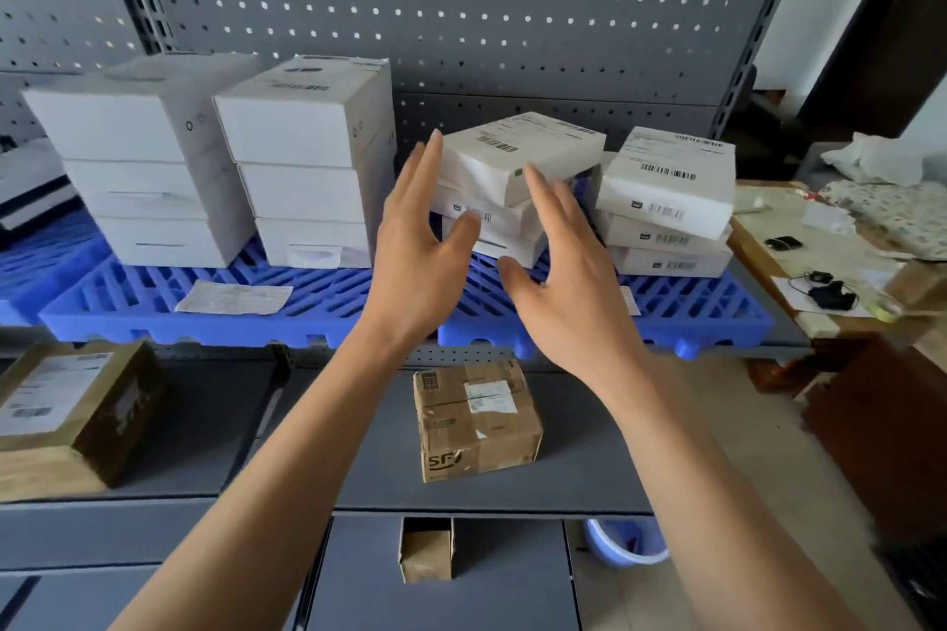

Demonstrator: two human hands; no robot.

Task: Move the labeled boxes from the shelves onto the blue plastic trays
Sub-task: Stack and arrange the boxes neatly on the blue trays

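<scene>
Blue plastic trays [153,295] lie along a shelf and carry several stacks of white labeled boxes. In the middle stands a stack of three; its top white box [492,164] sits skewed on the ones below. My left hand [417,241] is open at this stack's left side, fingers straight, fingertips beside the top box. To the stack's front right my right hand [563,272] is open with its fingers spread, close to the boxes. Neither hand holds anything. A brown labeled cardboard box [476,425] sits on the grey shelf below.
Two taller white stacks [302,164] stand at left on the trays, another stack [666,200] at right. A loose paper label [233,297] lies on the tray. A brown box [71,410] sits at lower left. A cluttered table [830,241] stands to the right.
</scene>
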